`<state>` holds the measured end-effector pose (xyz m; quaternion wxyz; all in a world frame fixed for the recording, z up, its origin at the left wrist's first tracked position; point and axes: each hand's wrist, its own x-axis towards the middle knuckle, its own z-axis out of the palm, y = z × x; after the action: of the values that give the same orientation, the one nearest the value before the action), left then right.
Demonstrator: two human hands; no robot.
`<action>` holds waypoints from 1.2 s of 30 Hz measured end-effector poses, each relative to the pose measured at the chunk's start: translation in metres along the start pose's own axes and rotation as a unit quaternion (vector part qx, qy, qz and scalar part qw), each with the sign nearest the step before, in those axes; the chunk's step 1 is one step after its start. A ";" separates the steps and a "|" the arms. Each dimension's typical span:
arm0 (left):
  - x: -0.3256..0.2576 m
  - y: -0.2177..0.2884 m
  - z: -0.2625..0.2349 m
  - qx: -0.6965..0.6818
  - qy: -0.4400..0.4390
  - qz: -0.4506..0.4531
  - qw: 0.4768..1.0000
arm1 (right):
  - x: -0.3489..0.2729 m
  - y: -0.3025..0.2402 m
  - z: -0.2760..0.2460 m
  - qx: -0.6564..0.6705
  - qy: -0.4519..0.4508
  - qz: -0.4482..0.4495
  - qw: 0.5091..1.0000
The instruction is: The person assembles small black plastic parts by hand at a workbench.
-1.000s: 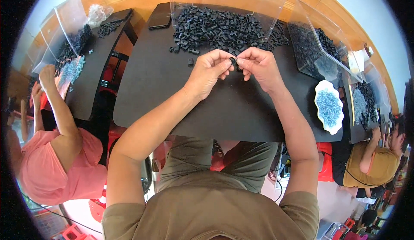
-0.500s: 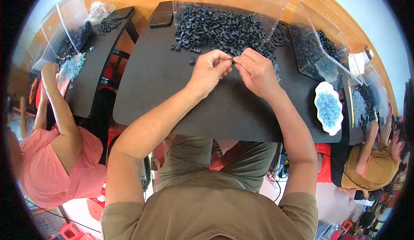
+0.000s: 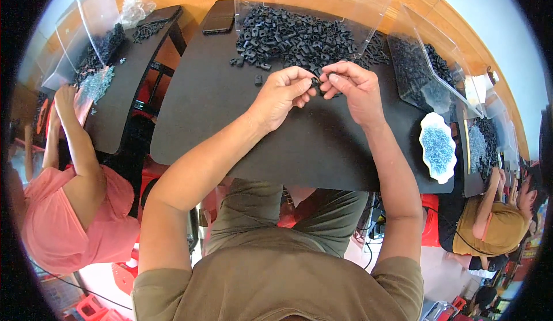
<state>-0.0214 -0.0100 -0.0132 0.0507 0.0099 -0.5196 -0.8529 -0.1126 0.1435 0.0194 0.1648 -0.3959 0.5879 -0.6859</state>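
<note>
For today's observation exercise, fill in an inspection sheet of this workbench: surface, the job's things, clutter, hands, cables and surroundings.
Surface: black table, mostly bare near the person.
Job's things: small black part pinched between both hands; heap of black parts at the far edge.
Clutter: white dish of blue bits on the right; clear plastic bin with dark parts; dark flat phone-like thing; one loose part.
Hands: left hand and right hand meet fingertip to fingertip on the part.
Cables: dark cables below the table.
Surroundings: person in pink at the left table; person in yellow on the right.
</note>
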 end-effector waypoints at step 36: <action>-0.003 0.007 0.008 0.035 -0.006 0.037 0.999 | -0.002 0.000 0.003 0.000 -0.044 0.004 0.999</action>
<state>-0.0188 -0.0063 -0.0031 0.0786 -0.0127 -0.5498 -0.8315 -0.1090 0.1434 0.0186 0.1935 -0.4231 0.5816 -0.6673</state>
